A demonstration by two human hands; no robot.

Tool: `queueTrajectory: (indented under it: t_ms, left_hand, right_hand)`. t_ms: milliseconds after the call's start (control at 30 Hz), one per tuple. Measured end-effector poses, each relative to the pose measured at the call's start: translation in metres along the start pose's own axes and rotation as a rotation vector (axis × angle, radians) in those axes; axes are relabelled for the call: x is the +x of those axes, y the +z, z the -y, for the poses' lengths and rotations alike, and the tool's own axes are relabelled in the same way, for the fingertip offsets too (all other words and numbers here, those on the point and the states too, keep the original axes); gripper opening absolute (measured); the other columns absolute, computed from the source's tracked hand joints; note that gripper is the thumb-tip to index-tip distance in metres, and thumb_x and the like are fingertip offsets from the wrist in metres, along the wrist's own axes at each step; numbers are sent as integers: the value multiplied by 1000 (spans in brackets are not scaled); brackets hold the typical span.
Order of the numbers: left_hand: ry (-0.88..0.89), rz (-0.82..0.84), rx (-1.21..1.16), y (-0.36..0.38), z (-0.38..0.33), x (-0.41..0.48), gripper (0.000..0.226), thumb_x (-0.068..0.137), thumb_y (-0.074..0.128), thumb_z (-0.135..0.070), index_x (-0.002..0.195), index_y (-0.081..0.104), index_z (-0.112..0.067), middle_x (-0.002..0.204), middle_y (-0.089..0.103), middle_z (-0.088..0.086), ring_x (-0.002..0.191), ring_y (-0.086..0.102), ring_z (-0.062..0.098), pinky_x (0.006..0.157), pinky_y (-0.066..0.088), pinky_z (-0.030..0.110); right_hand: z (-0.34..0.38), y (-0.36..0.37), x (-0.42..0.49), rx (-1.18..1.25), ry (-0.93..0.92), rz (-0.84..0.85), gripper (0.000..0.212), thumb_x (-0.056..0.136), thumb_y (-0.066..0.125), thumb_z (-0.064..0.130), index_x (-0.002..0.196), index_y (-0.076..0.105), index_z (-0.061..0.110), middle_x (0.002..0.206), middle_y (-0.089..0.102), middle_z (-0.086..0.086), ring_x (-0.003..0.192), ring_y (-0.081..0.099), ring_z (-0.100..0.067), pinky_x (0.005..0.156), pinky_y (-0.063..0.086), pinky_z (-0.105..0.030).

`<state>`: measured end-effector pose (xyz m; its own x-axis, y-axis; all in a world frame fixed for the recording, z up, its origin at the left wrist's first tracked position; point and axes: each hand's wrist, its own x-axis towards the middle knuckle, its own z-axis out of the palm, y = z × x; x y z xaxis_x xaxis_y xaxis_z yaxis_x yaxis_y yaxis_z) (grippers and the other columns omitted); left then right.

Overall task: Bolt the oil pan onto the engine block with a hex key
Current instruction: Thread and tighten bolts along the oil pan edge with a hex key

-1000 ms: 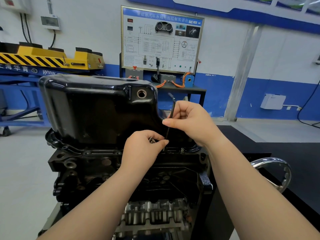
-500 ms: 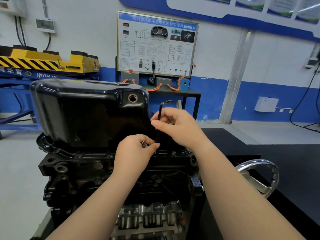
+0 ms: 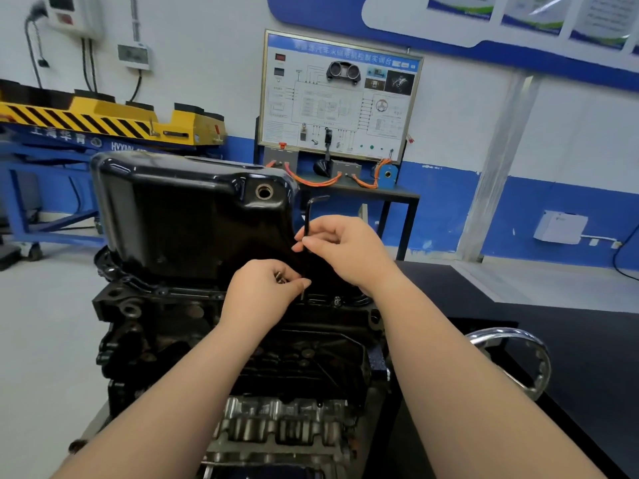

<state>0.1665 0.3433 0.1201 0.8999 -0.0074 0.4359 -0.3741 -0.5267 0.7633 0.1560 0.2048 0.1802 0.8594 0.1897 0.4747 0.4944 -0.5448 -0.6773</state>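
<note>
black pressed steel fills the head view: the oil pan (image 3: 193, 216) sits on top of the engine block (image 3: 173, 323), its flange lying along the block's near edge. the right hand (image 3: 345, 250) pinches the upright shaft of the hex key (image 3: 307, 216) between thumb and fingertips, with the short arm at the top pointing right and the long arm running down toward the flange. the left hand (image 3: 262, 292) is curled low beside it, holding what look like spare bolts (image 3: 279, 277), while its forefinger and thumb close near the key's lower end; whether they touch the shaft i cannot tell. the key's tip reaches the flange just left of a seated bolt (image 3: 337, 300) whose bright head shows on the rim. a chrome handwheel (image 3: 518, 357) stands well apart at the right.

the step in hand looks like spinning a bolt down by twirling the long arm. to do it well, hold the key plumb so the tip sits fully in the socket, let the left fingers steady the shaft rather than squeeze it, and run the bolt only snug. real torque is best left until every bolt is started. a tilted key risks rounding the socket or cross-threading.
</note>
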Motion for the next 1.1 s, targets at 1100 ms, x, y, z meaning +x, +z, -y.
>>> queueTrajectory:
  t_ms: [1100]
  left_hand:
    - [295, -227, -150, 6, 4, -3, 5, 72, 73, -29, 70, 70, -30, 55, 59, -19, 63, 57, -2, 54, 43, 9]
  right_hand:
    - [-4, 9, 0, -64, -53, -144, 20, 78, 74, 21, 70, 56, 27, 66, 61, 6, 65, 59, -8, 67, 52, -26]
